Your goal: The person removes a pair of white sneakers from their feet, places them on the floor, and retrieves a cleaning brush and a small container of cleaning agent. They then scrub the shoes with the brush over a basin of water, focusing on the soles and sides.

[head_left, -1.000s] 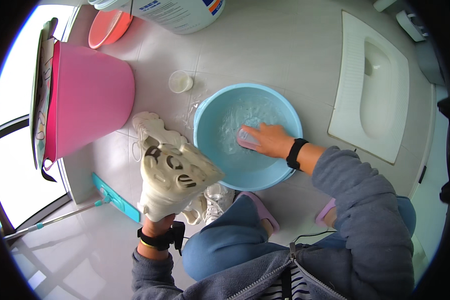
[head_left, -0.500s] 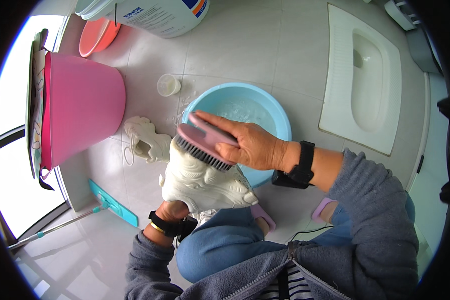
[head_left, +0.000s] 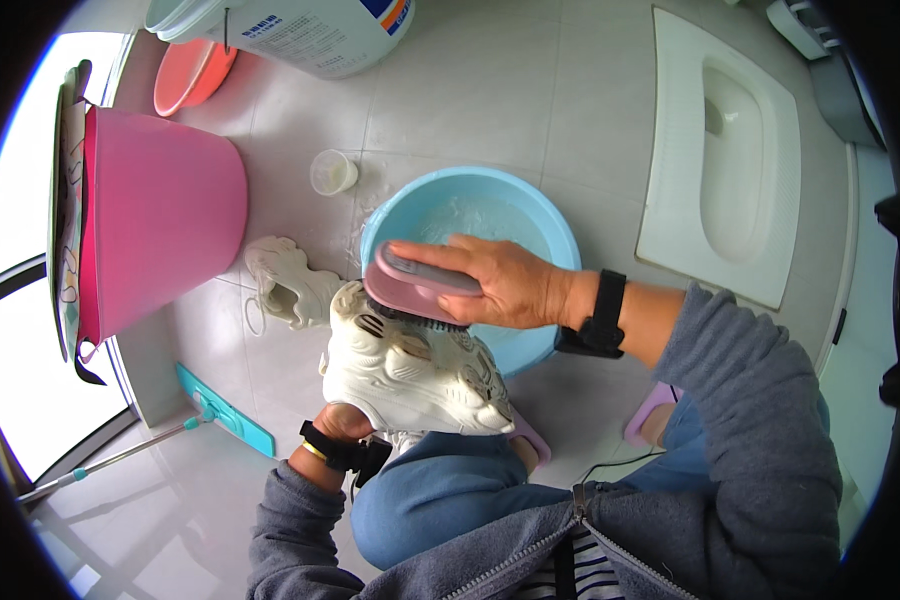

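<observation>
From afar, I feared that right fingers (head_left: 432, 256) clamped on the oval pink-and-grey plastic brush (head_left: 394, 290) could, by overpressing, wrench the chunky off-white shoe (head_left: 395, 377), near the round blue plastic basin's rim (head_left: 571, 243), from the gripping left hand (head_left: 345, 420).

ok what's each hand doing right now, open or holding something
Left hand: holding the off-white shoe, fingers mostly hidden.
Right hand: closed on the handle of the pink scrub brush.

Blue printed lettering (head_left: 290, 38) on pale bucket (head_left: 342, 66), larger line above smaller ones; blue-and-orange patch (head_left: 390, 13) beside.
</observation>
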`<state>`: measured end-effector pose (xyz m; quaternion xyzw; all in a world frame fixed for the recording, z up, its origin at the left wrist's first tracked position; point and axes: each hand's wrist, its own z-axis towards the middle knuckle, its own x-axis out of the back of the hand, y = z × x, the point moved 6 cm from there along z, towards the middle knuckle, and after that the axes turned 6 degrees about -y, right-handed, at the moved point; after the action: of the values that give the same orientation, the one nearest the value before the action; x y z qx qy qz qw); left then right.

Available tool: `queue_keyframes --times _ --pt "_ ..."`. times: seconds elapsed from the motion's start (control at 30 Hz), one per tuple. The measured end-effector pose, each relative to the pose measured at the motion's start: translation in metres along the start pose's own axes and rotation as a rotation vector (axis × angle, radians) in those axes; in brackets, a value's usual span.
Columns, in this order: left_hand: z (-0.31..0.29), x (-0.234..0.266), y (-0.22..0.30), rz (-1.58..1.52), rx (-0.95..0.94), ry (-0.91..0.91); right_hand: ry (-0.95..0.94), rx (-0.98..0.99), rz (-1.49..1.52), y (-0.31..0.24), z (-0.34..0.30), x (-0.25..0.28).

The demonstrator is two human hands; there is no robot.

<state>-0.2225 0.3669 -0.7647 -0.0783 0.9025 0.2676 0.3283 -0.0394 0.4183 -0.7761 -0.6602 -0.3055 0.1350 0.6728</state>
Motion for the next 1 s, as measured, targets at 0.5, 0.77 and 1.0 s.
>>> queue_keyframes --times 0.5,0.77,1.0 --pt "-0.001 0.022 -0.008 0.029 -0.007 -0.009 -0.112 -0.003 -0.033 0.007 -0.007 -0.007" --pt "0.005 0.023 -0.016 0.049 0.007 -0.042 -0.083 0.166 0.118 -0.01 -0.002 -0.002" --pt "0.0 0.032 -0.016 0.077 0.034 -0.134 -0.04 0.193 0.23 0.003 0.001 -0.006"
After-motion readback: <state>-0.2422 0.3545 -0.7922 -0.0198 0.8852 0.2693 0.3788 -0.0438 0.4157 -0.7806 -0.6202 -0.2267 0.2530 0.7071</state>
